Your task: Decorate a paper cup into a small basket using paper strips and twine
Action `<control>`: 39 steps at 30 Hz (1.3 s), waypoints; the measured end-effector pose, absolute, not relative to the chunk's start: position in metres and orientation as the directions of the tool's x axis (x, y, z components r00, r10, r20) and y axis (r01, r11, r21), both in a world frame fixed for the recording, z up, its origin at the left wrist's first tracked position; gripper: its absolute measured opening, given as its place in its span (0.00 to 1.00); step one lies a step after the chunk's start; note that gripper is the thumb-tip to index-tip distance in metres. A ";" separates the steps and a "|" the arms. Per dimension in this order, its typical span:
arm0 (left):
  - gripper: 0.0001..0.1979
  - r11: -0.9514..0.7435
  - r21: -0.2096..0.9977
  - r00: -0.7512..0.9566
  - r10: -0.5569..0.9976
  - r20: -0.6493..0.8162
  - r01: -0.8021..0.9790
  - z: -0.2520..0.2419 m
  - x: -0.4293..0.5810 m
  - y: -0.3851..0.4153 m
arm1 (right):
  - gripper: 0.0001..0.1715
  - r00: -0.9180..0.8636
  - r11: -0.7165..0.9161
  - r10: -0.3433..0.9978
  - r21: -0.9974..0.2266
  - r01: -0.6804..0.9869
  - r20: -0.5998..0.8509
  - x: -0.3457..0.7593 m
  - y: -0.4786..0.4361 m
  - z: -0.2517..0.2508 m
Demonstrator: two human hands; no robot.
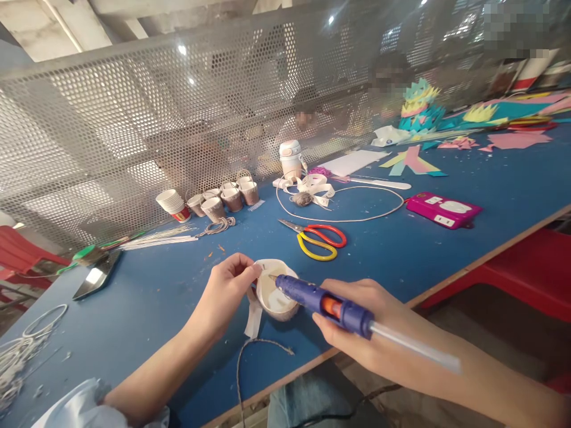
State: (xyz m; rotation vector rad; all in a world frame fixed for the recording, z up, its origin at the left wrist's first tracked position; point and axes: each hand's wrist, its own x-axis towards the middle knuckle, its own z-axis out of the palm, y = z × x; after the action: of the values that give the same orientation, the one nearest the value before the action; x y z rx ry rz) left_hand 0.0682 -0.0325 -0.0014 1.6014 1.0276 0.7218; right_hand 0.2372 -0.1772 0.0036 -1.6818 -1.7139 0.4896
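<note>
My right hand [357,321] is wrapped round a dark blue glue gun [307,294] with a clear glue stick out of its back. The nozzle points left, over the opening of a small paper cup [281,300] with a brownish outer covering. At the cup's left rim my left hand [232,279] is closed, thumb and finger pinching the edge. A white ribbon [253,320] hangs below these fingers, beside the cup. In front lies a piece of grey cord [241,356]. Scissors [319,238] with one red and one yellow handle rest beyond the cup.
Several covered cups with handles [232,199] stand near stacked paper cups [172,205]. Behind the scissors are a bottle [291,160], a ribbon roll [319,184] and a magenta power strip [444,209]. A phone [96,276] lies left. A perforated metal screen [178,119] borders the table.
</note>
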 end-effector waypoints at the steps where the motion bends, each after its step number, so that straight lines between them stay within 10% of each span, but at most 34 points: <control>1: 0.12 -0.085 0.963 0.446 0.894 -0.039 0.255 -0.002 0.068 -0.033 | 0.07 0.087 0.091 0.975 -0.725 0.683 0.205 0.239 -0.179 0.006; 11: 0.12 -0.212 0.923 0.417 0.907 0.063 0.321 -0.007 0.068 -0.033 | 0.11 0.195 0.074 0.952 -0.794 0.603 0.236 0.256 -0.130 0.027; 20: 0.10 -0.306 0.863 0.399 0.907 0.137 0.401 -0.007 0.069 -0.038 | 0.07 -0.231 0.228 0.967 -0.761 0.607 0.105 0.250 -0.073 0.031; 39: 0.20 -0.255 0.924 0.553 0.831 0.058 0.287 -0.007 0.048 -0.042 | 0.03 0.063 0.191 0.948 -0.715 0.673 0.312 0.223 -0.070 -0.010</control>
State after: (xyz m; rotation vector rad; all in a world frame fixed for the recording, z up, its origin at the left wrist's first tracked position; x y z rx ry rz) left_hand 0.0484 -0.0421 -0.0074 1.8044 0.9223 0.6930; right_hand 0.2228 -0.0697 -0.0100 -1.5508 -1.6780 0.4404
